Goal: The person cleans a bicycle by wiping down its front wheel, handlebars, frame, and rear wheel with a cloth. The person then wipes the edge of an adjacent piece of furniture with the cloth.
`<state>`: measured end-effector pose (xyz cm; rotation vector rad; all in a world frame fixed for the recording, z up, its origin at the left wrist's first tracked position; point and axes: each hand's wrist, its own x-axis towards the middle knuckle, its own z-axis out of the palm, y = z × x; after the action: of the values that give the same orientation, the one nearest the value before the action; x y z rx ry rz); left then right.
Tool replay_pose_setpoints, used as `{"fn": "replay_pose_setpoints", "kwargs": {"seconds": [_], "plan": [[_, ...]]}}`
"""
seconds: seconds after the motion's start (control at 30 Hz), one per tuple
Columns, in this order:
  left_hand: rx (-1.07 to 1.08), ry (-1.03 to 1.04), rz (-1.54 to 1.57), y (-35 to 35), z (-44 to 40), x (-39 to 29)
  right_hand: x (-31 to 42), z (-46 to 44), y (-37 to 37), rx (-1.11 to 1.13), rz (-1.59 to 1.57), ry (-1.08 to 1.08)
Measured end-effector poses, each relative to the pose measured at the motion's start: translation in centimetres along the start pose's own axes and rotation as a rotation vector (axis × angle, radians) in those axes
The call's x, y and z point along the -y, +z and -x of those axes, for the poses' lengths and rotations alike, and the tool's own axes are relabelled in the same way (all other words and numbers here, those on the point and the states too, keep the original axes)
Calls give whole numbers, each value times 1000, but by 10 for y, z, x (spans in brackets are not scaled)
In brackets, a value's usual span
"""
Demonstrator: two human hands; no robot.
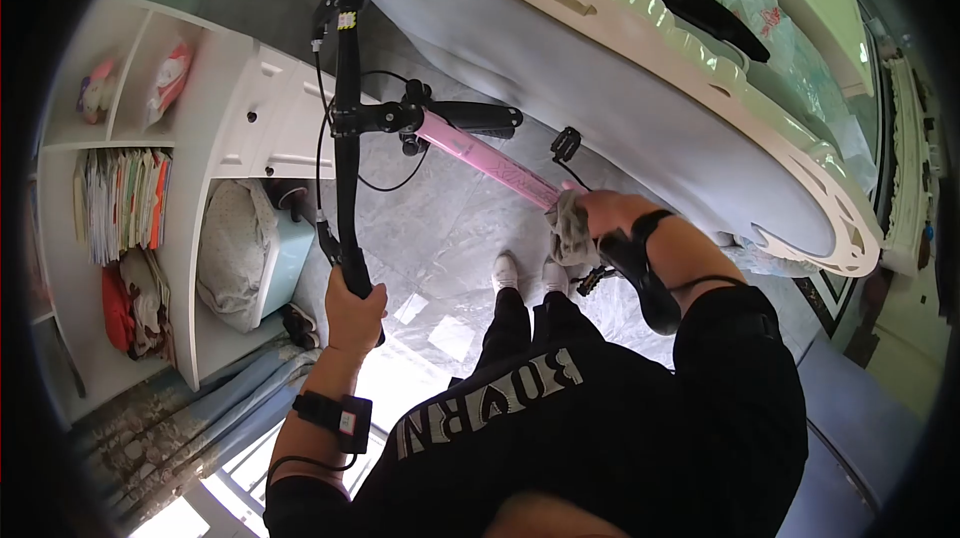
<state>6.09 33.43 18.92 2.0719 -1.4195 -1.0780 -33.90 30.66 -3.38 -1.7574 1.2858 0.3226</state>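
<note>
A bicycle with a pink frame tube (490, 160) stands on the floor in front of me. My left hand (354, 310) is wrapped round the near grip of its black handlebar (347, 163). Against the rear end of the pink tube, my right hand (605, 211) holds a grey cloth (571, 230). The black saddle (640, 283) lies just below my right wrist and forearm. One pedal (566, 144) shows beyond the tube, and another (594, 281) is near my feet. The cloth hides part of the frame.
On the left, a white shelf unit (185, 163) holds books (125, 198), bags and a pale blue bin (288, 256). A bed with a cream carved edge (640, 33) runs along the right. My white shoes (505, 272) are on grey tiles (400, 238).
</note>
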Motion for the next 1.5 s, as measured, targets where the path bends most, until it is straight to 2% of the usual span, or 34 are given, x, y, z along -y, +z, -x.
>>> {"fn": "replay_pose_setpoints", "kwargs": {"seconds": [0.03,0.1,0.17,0.27,0.4,0.47,0.53,0.63,0.7,0.83,0.93,0.97,1.0,1.07,1.17,1.23,1.27,1.3,1.33,1.37,1.43,1.5], "plan": [[-5,1,-3,-1,0,-1,-19,-12,2,-81,-67,-40],[-4,9,6,-2,-2,7,-1,-2,-38,-176,-171,122],[-6,-17,0,-3,1,7,6,-6,-51,-350,-471,59],[-10,-23,-9,-3,1,9,21,-19,-35,-226,-937,-57],[-14,-38,16,-8,3,20,12,5,-8,-114,-373,82],[-20,-45,33,-11,2,26,-68,-19,61,175,-284,70],[-18,-54,45,-14,0,31,-94,8,76,201,-48,122],[-23,-87,99,-12,4,34,-90,22,63,90,-228,434],[-11,-82,77,-14,2,35,-85,19,49,59,-293,390],[-24,-90,67,-12,3,34,-59,-28,22,-166,-475,313],[-34,-107,51,-10,4,30,-25,-109,-6,-283,-729,2],[-38,-117,55,-10,4,29,22,-98,-51,-315,-762,-68],[-43,-127,60,-10,4,29,51,-106,-77,-296,-964,-213],[-53,-150,68,-11,4,28,98,-111,-120,-306,-978,-355],[-57,-164,63,-11,4,31,116,-166,-114,-293,-817,-528],[-46,-137,36,-13,5,42,93,-175,-92,-246,-841,-379],[-65,-147,48,-14,5,46,71,-184,-70,-184,-790,-386],[-81,-159,59,-14,5,50,61,-158,-67,-55,-741,-189],[-98,-172,73,-14,6,54,30,-166,-30,-134,-751,-222],[-77,-186,17,-18,5,58,3,-161,-3,-123,-691,-151],[-90,-219,70,-18,6,59,-41,-137,45,-46,-448,6],[-101,-241,71,-21,7,71,-67,-116,78,38,-166,59]]}}
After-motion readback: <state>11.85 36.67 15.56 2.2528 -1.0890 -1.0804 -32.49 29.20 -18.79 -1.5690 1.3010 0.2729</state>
